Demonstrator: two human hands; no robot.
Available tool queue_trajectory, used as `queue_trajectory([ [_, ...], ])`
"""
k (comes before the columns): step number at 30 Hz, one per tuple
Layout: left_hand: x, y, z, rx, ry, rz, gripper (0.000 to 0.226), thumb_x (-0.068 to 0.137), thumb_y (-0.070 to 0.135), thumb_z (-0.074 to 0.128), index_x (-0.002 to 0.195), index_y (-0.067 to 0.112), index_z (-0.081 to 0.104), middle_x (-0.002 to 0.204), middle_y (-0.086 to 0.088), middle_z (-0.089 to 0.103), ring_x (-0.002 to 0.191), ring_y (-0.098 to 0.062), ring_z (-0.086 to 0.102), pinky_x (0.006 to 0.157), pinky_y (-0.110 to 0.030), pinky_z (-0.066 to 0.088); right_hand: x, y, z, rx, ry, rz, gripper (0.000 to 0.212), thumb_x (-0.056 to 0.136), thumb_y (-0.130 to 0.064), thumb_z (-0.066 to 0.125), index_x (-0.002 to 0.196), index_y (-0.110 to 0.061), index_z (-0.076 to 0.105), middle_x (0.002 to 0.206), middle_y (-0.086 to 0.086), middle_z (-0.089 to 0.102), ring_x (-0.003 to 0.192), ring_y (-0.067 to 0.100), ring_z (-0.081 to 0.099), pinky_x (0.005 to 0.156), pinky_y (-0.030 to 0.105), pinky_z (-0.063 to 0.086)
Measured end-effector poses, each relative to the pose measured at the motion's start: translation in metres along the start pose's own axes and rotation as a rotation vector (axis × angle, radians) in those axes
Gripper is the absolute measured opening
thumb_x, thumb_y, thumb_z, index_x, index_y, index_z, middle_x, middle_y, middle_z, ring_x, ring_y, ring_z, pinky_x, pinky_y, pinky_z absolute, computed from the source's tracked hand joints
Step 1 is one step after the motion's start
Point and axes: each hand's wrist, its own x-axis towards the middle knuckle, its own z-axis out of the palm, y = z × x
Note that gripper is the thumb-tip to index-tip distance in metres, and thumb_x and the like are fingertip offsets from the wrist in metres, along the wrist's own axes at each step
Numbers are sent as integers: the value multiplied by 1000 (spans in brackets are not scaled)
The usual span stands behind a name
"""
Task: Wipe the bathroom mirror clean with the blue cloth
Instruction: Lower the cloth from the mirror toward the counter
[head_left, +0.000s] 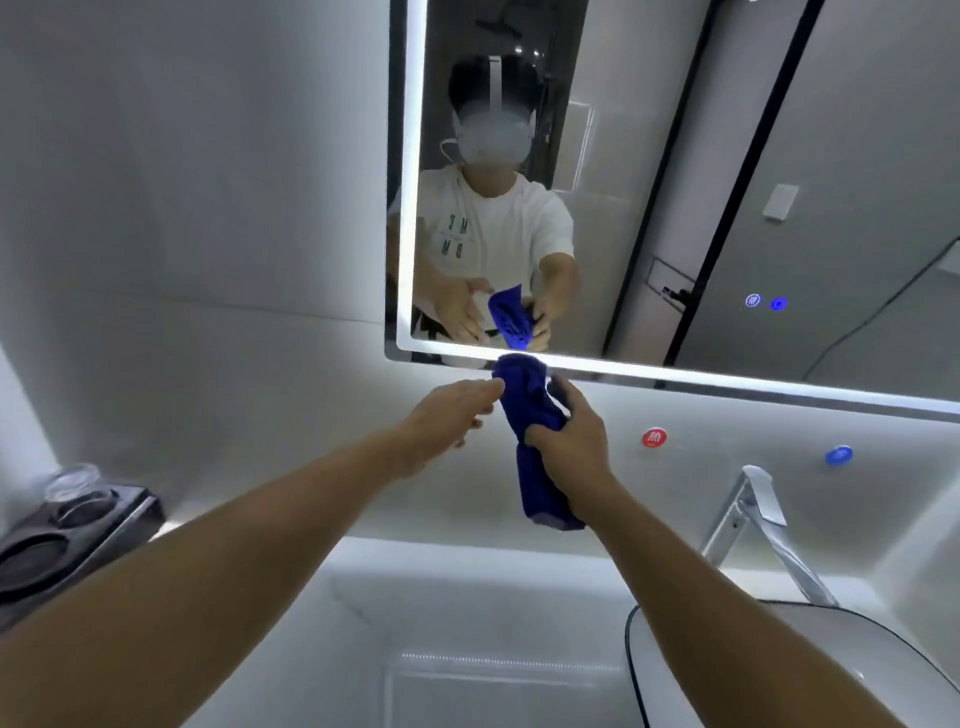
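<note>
The blue cloth (527, 400) hangs bunched and vertical just below the mirror's lit lower edge. My right hand (571, 441) grips it around the middle, with the lower end dangling beneath my wrist. My left hand (447, 415) is stretched out beside the cloth, fingers apart, its fingertips touching the cloth's upper part. The mirror (649, 182) has a glowing white border and fills the upper right. It reflects a person in a white T-shirt holding the cloth.
A chrome tap (758, 525) stands at the right above a black-rimmed white basin (852, 670). A red round sticker (654, 437) and a blue one (838, 455) sit on the wall under the mirror. A dark tray (67, 540) with glasses rests at the left.
</note>
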Motion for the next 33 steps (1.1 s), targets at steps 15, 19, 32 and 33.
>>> queue_trajectory([
  [15, -78, -75, 144, -414, 136, -359, 22, 89, 18, 60, 110, 10, 63, 92, -8, 73, 83, -25, 69, 70, -38, 56, -127, 96, -65, -57, -346, 401, 63, 79, -43, 78, 131, -19, 52, 116, -3, 65, 101, 21, 66, 88, 45, 57],
  [19, -99, -123, 189, -387, 171, -538, 20, 90, 16, 61, 104, 3, 66, 97, -14, 74, 85, -29, 68, 75, -42, 56, -159, 152, -69, -95, -381, 549, 44, 76, -41, 79, 109, -24, 55, 99, -3, 68, 88, 17, 68, 80, 40, 60],
  [32, -132, -251, 239, 9, 95, -669, 60, 88, 2, 48, 144, 23, 41, 129, -1, 58, 110, -22, 58, 85, -27, 48, -211, 280, -7, -232, -326, 712, 24, 95, -26, 60, 117, -22, 52, 97, -6, 56, 83, 12, 59, 72, 28, 53],
  [33, -133, -258, 241, 75, 72, -662, 67, 90, 4, 49, 152, 22, 30, 142, 0, 48, 122, -22, 52, 91, -24, 42, -212, 284, -5, -263, -320, 685, 23, 95, -26, 60, 116, -23, 52, 96, -7, 54, 79, 7, 56, 64, 20, 47],
])
